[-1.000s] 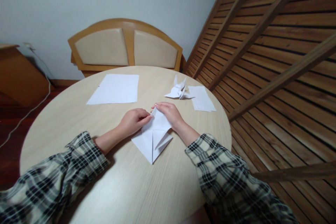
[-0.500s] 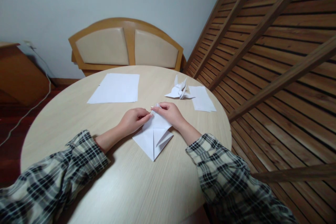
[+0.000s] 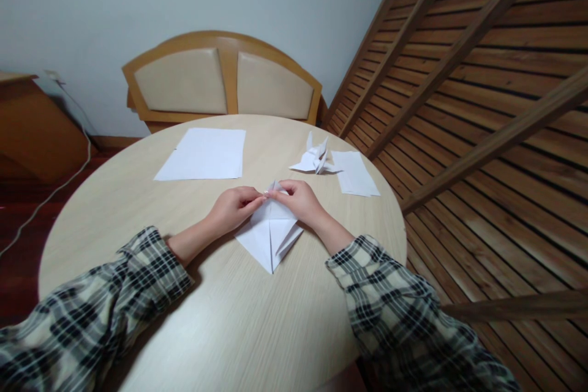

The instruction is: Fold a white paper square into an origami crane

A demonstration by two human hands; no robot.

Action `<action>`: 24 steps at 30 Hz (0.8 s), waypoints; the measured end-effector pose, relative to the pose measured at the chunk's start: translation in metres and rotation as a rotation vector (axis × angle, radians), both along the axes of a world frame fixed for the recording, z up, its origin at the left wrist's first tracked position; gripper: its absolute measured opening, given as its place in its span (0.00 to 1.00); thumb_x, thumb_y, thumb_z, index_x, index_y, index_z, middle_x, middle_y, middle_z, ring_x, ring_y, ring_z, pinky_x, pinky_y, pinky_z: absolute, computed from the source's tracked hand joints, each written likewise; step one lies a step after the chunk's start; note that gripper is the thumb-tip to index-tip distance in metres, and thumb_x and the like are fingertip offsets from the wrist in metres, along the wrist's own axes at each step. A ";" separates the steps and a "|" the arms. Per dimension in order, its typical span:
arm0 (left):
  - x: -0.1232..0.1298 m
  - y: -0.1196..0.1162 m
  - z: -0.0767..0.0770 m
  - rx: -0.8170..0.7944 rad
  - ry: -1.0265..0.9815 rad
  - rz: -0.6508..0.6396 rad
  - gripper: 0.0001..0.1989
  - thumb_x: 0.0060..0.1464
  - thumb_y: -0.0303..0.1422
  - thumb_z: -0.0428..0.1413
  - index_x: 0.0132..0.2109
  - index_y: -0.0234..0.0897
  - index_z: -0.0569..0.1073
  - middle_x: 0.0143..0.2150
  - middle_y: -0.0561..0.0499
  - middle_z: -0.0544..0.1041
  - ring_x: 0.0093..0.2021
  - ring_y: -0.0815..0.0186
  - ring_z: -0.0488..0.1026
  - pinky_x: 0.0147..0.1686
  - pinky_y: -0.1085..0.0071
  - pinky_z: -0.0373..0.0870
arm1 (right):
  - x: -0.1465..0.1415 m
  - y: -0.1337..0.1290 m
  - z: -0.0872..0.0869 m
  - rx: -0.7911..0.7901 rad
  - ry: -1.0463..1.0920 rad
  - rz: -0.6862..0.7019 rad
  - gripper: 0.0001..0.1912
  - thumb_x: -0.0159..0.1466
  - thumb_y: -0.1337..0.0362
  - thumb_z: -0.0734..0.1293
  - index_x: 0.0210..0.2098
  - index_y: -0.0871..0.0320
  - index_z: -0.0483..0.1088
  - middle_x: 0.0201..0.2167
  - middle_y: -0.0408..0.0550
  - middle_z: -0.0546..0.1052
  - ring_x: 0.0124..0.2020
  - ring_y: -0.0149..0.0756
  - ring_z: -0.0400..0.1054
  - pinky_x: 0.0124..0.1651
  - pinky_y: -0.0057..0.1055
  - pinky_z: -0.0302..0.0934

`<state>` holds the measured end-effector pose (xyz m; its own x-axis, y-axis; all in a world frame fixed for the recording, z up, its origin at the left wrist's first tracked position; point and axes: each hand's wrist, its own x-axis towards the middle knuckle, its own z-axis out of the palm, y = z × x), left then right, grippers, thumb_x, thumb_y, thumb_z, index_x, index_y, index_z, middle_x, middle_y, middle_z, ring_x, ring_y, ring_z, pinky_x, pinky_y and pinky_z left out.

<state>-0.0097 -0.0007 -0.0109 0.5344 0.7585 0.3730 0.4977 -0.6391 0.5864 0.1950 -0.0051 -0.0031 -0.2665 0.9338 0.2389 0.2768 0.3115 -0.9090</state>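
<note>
I have the folded white paper lying on the round table, one corner of it pointing toward me, its near half showing a centre crease and loose flaps that gape on the right. At the paper's far end the left hand is curled nearly closed, thumb and fingertips pinching the upper left edge. The right hand is narrow too, its thumb laid over the paper's top, so I read it as gripping that end. The fingertips of both come together there; I can't make out which layers sit between them, and the fingers underneath are hidden from me. A small paper tip pokes up between the hands. Beyond the folded paper and to its right sits a paper crane, one point reaching the smaller sheets; whether they touch, I can't tell. Beyond the paper to its left lie larger white sheets. Well to the paper's right, a slatted wooden panel runs out of my view. Nearer than the paper, both plaid sleeves are cut off by the view's edges.
</note>
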 end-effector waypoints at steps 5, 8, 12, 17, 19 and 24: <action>-0.009 0.010 -0.002 0.010 0.076 -0.098 0.13 0.63 0.38 0.56 0.33 0.37 0.78 0.33 0.49 0.79 0.37 0.62 0.72 0.40 0.66 0.67 | 0.004 0.004 -0.001 0.057 -0.015 -0.060 0.15 0.60 0.52 0.71 0.25 0.57 0.75 0.24 0.41 0.70 0.28 0.31 0.60 0.32 0.31 0.51; -0.013 0.013 -0.003 0.006 0.117 -0.133 0.13 0.63 0.38 0.56 0.33 0.38 0.78 0.33 0.49 0.78 0.38 0.62 0.71 0.41 0.65 0.67 | 0.007 0.006 -0.001 0.062 -0.029 -0.080 0.15 0.60 0.52 0.71 0.25 0.57 0.75 0.23 0.41 0.70 0.28 0.32 0.59 0.31 0.32 0.51; -0.014 0.014 -0.003 0.007 0.157 -0.143 0.11 0.62 0.39 0.57 0.37 0.37 0.79 0.35 0.48 0.77 0.38 0.62 0.72 0.41 0.65 0.68 | 0.008 0.007 0.000 0.055 -0.037 -0.091 0.17 0.60 0.51 0.71 0.23 0.57 0.73 0.22 0.40 0.67 0.26 0.31 0.57 0.30 0.32 0.49; -0.018 0.015 -0.001 0.011 0.177 -0.216 0.12 0.65 0.37 0.55 0.41 0.37 0.80 0.38 0.46 0.78 0.40 0.62 0.74 0.42 0.66 0.69 | 0.008 0.008 -0.002 0.060 -0.015 -0.070 0.17 0.60 0.51 0.71 0.24 0.57 0.74 0.23 0.41 0.68 0.27 0.31 0.58 0.32 0.32 0.51; -0.020 0.017 -0.002 0.037 0.188 -0.230 0.12 0.65 0.37 0.54 0.42 0.37 0.80 0.39 0.46 0.78 0.40 0.62 0.74 0.42 0.66 0.69 | 0.007 0.008 -0.002 0.059 -0.002 -0.060 0.16 0.60 0.51 0.71 0.25 0.57 0.75 0.24 0.41 0.69 0.27 0.31 0.58 0.32 0.32 0.52; -0.021 0.020 -0.008 0.176 0.252 -0.197 0.12 0.64 0.33 0.52 0.41 0.36 0.80 0.39 0.44 0.78 0.38 0.61 0.75 0.40 0.67 0.70 | 0.005 0.007 -0.003 0.039 0.003 -0.068 0.16 0.59 0.52 0.72 0.23 0.57 0.73 0.23 0.41 0.68 0.27 0.31 0.58 0.30 0.31 0.50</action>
<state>-0.0310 0.0194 -0.0189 0.7555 0.5677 0.3270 0.4697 -0.8173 0.3337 0.1998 0.0015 -0.0060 -0.2020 0.9398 0.2758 0.2956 0.3269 -0.8976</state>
